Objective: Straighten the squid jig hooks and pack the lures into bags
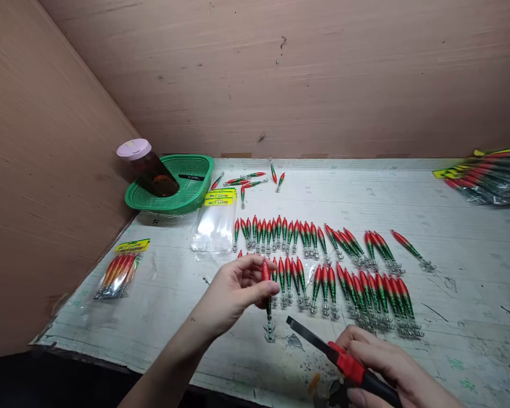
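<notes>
Red-and-green lure (266,271) hangs upright, pinched by the raised left hand (233,288); lower right hand (386,360) grips red-black tool (351,365), slanted leftward.

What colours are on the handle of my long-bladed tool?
The handle is red and black, best in head view.

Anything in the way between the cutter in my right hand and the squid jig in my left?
Nothing visible stands between the utility knife and the lower end of the squid jig. Higher up, your left hand covers part of the jig.
</notes>
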`<state>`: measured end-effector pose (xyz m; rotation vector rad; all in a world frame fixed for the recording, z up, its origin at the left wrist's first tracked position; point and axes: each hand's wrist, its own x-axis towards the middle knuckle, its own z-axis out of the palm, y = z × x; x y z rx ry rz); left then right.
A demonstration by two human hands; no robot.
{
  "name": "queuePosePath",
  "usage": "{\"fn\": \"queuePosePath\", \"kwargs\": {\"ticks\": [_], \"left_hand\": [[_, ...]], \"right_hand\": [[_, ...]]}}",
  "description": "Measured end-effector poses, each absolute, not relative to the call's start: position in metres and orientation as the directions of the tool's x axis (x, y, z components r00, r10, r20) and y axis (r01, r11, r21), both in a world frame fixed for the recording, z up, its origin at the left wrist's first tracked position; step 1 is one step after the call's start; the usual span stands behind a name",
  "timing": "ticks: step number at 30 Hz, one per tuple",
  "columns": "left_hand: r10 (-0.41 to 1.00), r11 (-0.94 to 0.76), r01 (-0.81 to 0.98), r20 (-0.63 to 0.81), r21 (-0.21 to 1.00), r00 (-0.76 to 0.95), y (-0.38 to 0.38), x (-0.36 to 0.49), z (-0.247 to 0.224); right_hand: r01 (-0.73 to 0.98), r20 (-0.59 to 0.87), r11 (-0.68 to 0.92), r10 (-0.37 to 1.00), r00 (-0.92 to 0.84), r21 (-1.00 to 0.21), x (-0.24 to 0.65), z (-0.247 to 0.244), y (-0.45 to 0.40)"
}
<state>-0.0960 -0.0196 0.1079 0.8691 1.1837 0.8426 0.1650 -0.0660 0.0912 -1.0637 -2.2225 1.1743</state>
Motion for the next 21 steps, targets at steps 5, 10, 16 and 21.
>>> {"fn": "queuePosePath", "kwargs": {"ticks": [5, 10, 16, 21], "left_hand": [[0.869, 0.457, -0.117, -0.415, 0.882, 0.272, -0.022, -0.078, 0.108], [0.839, 0.497, -0.09, -0.451, 0.863, 0.305, -0.022, -0.071, 0.108], [0.814, 0.524, -0.058, -0.479, 0.85, 0.328, -0.02, -0.069, 0.107], [0.81, 0.53, -0.077, -0.477, 0.845, 0.342, -0.02, -0.069, 0.106]], "right_hand": [[0.442, -0.073, 0.291, 0.764, -0.641, -0.848, 0.169, 0.104, -0.059], [0.415, -0.065, 0.332, 0.711, -0.7, -0.847, 0.168, 0.112, -0.056], [0.417, 0.072, 0.524, 0.681, -0.729, -0.743, 0.169, 0.113, -0.053], [0.431, 0.134, 0.61, 0.665, -0.735, -0.665, 0.172, 0.114, -0.051]]}}
